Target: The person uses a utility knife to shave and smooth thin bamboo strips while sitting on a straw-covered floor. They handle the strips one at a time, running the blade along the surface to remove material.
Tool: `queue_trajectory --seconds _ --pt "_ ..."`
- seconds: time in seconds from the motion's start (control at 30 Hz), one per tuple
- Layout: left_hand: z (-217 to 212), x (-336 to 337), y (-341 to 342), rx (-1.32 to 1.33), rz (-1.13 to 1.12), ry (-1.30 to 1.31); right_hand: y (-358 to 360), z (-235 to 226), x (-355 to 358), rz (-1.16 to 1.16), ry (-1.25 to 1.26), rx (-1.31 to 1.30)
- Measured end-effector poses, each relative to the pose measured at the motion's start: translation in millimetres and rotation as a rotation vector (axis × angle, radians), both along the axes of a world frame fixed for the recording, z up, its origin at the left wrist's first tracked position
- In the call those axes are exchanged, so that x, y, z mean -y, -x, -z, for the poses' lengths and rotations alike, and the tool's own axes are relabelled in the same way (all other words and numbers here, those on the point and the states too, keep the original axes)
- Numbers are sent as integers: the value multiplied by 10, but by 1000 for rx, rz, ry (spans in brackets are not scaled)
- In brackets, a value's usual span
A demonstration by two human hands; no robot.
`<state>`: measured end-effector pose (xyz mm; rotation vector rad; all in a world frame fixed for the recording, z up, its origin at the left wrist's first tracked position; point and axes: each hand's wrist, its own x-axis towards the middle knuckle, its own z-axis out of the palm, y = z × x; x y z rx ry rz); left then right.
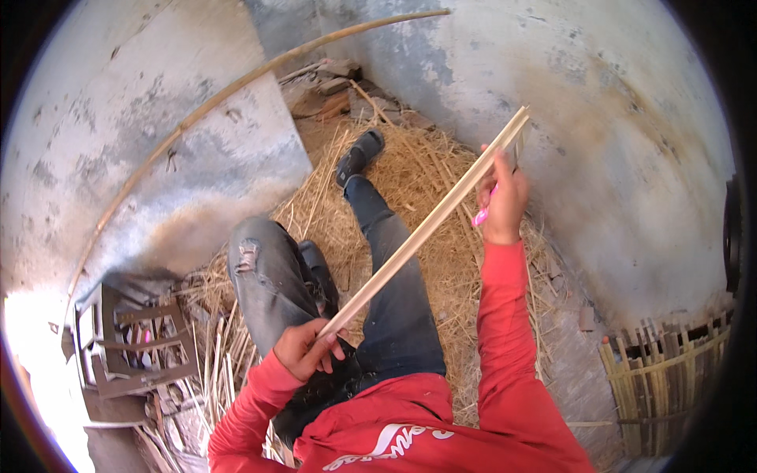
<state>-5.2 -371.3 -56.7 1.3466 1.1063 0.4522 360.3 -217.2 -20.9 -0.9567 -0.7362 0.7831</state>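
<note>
A long, pale split bamboo strip runs slantwise across my lap, from low left to high right. Its near end is in my left hand, fingers wrapped round it above my bent knee. Close to the far end is my right hand, raised and closed round a small pink-handled tool. Something thin and dark, perhaps its blade, shows beside the strip above my fingers. The strip's far end looks split into layers. My right fingers partly hide the tool, so its kind is unclear.
Straw-like shavings cover the floor around my legs. A long bent pole arcs along the left wall. A slatted bamboo basket stands at the right, a dark frame-like stand at the left. Broken bricks lie in the far corner.
</note>
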Motion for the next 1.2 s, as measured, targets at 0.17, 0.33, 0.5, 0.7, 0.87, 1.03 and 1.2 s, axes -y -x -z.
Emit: queue_trajectory --seconds 0.17,0.33,0.5,0.7,0.87,1.03,1.2 --pt "-60 -127 -54 52 -55 11 309 657 252 -315 236 -181" --pt "32 -297 -124 217 -133 20 524 1478 479 -856 306 -907" --pt "289 -587 -42 294 -188 91 878 1443 821 -862 399 -598" --pt "829 -913 87 271 -279 150 645 1415 832 -796 680 1185" --pt "1582 -1178 214 299 -255 319 850 1417 722 310 432 908" --pt "1854 -1325 161 234 -253 355 1073 2337 778 32 454 611" --pt "1890 -1343 289 222 -299 366 1394 2226 741 -163 592 1402"
